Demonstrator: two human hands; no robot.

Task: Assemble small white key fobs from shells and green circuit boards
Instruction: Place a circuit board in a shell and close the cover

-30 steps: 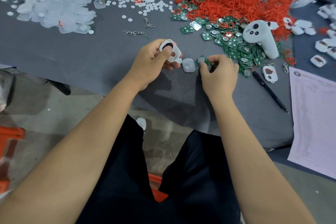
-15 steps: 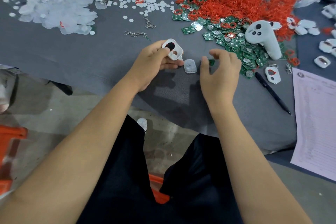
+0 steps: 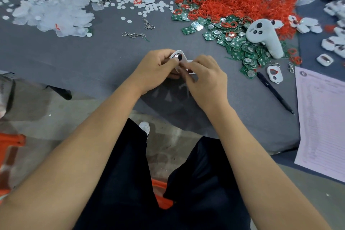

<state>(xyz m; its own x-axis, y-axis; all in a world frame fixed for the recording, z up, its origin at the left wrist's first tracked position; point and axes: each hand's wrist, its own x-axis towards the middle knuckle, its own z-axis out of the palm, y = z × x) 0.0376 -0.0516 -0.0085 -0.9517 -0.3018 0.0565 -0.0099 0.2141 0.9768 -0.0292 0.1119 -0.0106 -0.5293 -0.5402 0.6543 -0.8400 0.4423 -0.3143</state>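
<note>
Head view: both hands meet at centre of the grey table [image 3: 93, 58], just past its near edge. Left hand [image 3: 158, 69] has fingers curled round a white fob shell [image 3: 178, 56], thumb pressed on its face next to the dark oval opening; shell sits tilted at the hand's 1 o'clock. Right hand [image 3: 207, 78] comes in from 3 o'clock w/ fingertips pinched on the shell's right edge; whatever small part it's holding is hidden behind the fingers, can't tell what. Green circuit boards [image 3: 240, 46] lie in a loose heap at 2 o'clock from the hands, running up into a big mound of red rings [image 3: 233, 2]. White controller [image 3: 265, 37] lies on top of the boards. Black pen [image 3: 274, 91] at 3 o'clock, beside a printed sheet [image 3: 324, 117] hanging over the table edge. Single open shell w/ a red ring [image 3: 274, 76] just right of the pen tip. At 11 o'clock, well apart, a pile of clear covers [image 3: 50, 13] and scattered white discs [image 3: 149, 7]; metal key chains [image 3: 134, 34] at 12 o'clock, between the hands and the discs. Finished fobs [image 3: 330, 43] along the far right edge.
</note>
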